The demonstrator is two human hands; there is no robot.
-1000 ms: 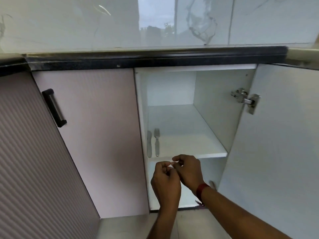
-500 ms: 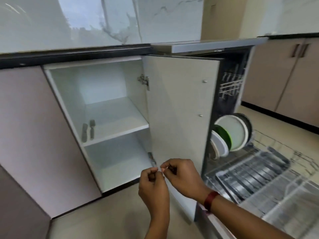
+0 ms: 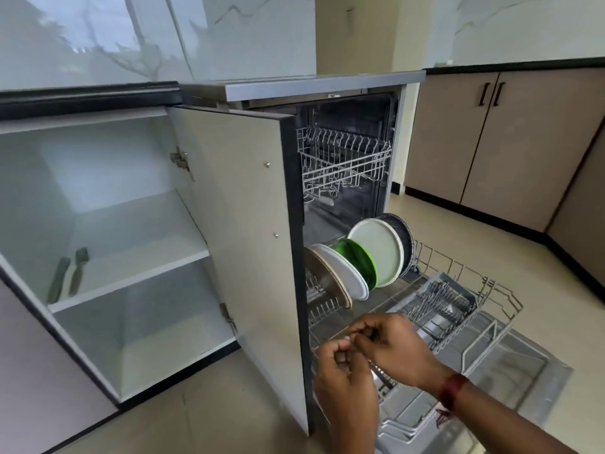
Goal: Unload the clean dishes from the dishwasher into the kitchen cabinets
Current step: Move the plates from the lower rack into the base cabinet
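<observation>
Cabinet (image 3: 108, 339) at left, door (image 3: 235, 224) swung wide open. Knife (image 3: 59, 280) and fork (image 3: 78, 270) lie side by side at the front left of its middle shelf (image 3: 137, 257). Right of the door is the dishwasher (image 3: 327, 85), open, with the upper rack (image 3: 343, 162) inside. Five plates stand on edge in a row at the near-left of the lower rack (image 3: 474, 309): tan plate (image 3: 327, 280), white plate (image 3: 343, 273), green plate (image 3: 360, 262), big white plate (image 3: 376, 253), dark plate (image 3: 405, 237). My left hand (image 3: 343, 378) and right hand (image 3: 393, 350) are together over the rack's front, just beside the door edge. Fingers (image 3: 370, 332) on both are curled, tips meeting; can't tell if they pinch anything. Red band (image 3: 453, 391) on my right wrist. Lower rack is pulled fully out. Brown cabinets (image 3: 507, 142) at far right are closed.
</observation>
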